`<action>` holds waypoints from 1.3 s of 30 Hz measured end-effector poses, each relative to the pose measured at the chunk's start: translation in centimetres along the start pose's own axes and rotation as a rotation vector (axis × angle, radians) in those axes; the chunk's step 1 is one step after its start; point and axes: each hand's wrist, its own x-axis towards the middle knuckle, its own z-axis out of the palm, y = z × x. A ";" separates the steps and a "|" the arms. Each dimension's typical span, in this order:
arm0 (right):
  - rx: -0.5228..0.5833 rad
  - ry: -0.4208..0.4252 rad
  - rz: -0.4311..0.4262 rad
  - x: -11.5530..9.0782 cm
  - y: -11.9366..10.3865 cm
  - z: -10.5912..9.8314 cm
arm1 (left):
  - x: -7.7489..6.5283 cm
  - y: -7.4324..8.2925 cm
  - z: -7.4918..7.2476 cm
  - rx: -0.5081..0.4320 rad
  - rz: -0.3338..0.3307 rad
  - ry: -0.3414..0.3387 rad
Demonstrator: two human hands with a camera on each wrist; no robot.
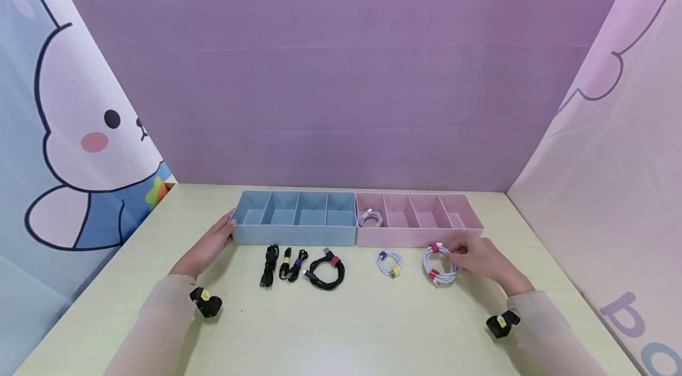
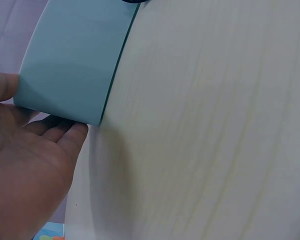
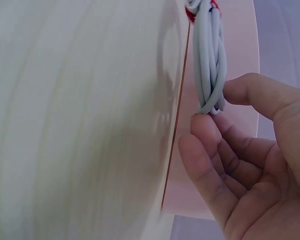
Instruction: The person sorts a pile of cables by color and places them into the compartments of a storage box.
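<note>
My right hand [image 1: 487, 257] pinches a coiled white cable [image 3: 210, 55] with red ties between thumb and fingers, its coil hanging in front of the pink divided box [image 1: 405, 237]. At the other side, my left hand [image 1: 205, 248] touches the left end of the blue divided box [image 1: 294, 235]. In the left wrist view its thumb [image 2: 5, 86] lies at the rim corner and the fingers lie along the end wall. A smaller white cable coil [image 1: 398, 259] with a yellow and a dark tie lies on the table, left of the held one.
Several bundled black cables [image 1: 270, 266] lie before the blue box, with a looped black cable [image 1: 326, 287] bearing a red tie at their right. Another white cable [image 1: 362, 222] sits in the pink box's leftmost compartment. The two boxes stand end to end near the purple backdrop [image 1: 341, 97].
</note>
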 end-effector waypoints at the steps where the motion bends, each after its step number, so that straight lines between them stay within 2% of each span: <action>1: -0.008 0.005 -0.004 0.0 -0.1 0.0 | 0.0 0.0 0.0 0.001 -0.001 -0.001; 10: -0.015 0.006 -0.008 0.1 -0.8 -0.3 | 0.0 0.0 -0.1 -0.004 0.008 -0.003; 19: 0.034 0.007 -0.052 0.1 -1.3 -0.6 | 0.2 -0.1 0.0 0.001 0.006 0.004; 39: 0.045 -0.003 -0.012 0.8 -2.0 -0.8 | 0.1 0.1 -0.1 0.002 0.012 0.001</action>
